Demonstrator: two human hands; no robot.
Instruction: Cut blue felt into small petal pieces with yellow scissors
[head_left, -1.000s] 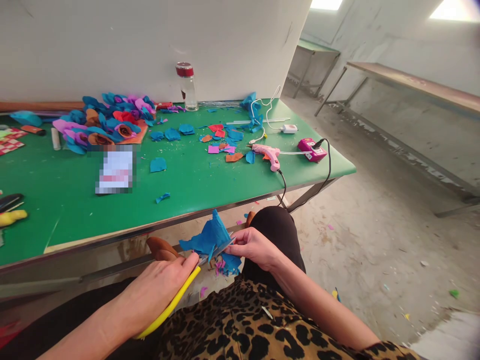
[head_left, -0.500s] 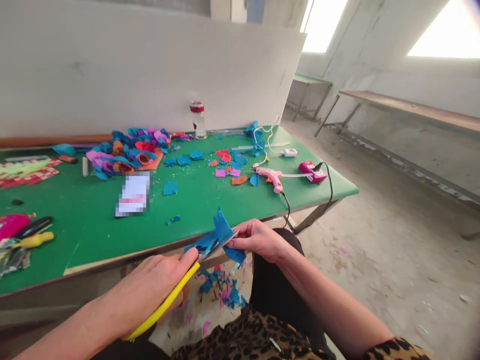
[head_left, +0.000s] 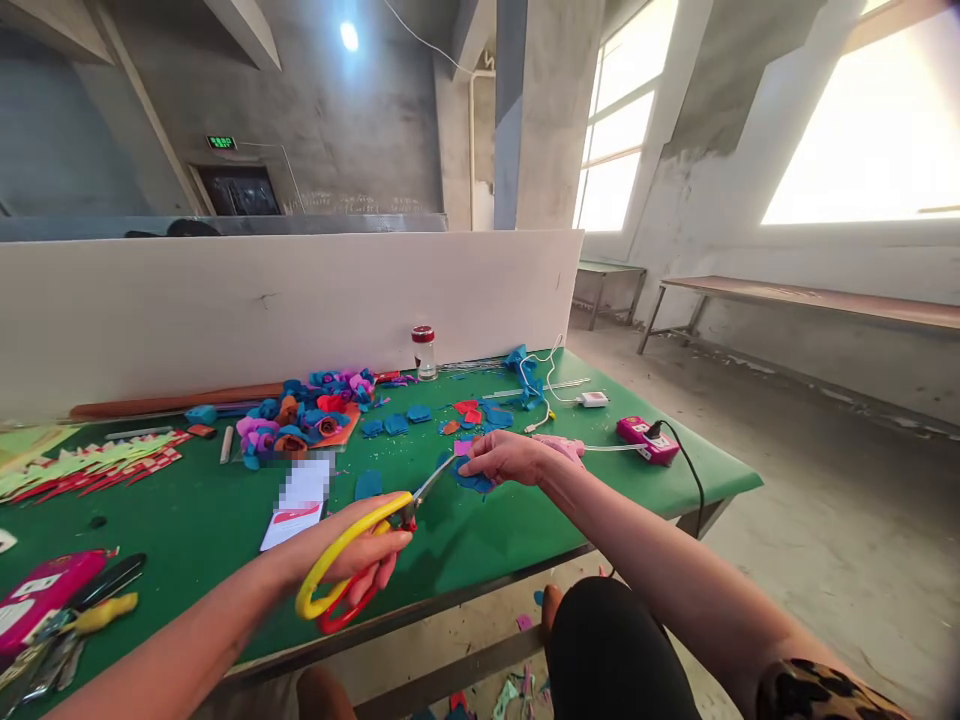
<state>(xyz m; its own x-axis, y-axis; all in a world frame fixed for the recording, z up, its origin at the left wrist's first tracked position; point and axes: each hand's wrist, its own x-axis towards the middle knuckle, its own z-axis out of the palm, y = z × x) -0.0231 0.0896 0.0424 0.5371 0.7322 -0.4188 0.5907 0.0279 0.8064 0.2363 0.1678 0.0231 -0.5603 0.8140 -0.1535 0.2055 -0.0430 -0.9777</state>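
My left hand (head_left: 364,555) is closed round a pair of scissors (head_left: 330,575) with yellow and red handle loops. Their blades point up and to the right, the tips close to my right fingers. Over the green table, my right hand (head_left: 514,458) pinches a piece of blue crepe paper (head_left: 474,478) between thumb and fingers; part of it is hidden under the hand. Just beyond lie a small pink paper piece (head_left: 463,448) and red pieces (head_left: 469,411). A flat blue piece (head_left: 368,485) rests on the table near the scissors.
A pink glue gun (head_left: 564,450) lies partly behind my right wrist, near a magenta power block (head_left: 646,440) with a black cord. Paper flowers (head_left: 300,415), a blurred phone (head_left: 296,510) and a red-lidded jar (head_left: 424,353) stand or lie along the table. Scraps litter the floor.
Both hands have moved forward from the table's front edge to above the tabletop. The scissor blades have come off the blue paper. My view has tilted up.
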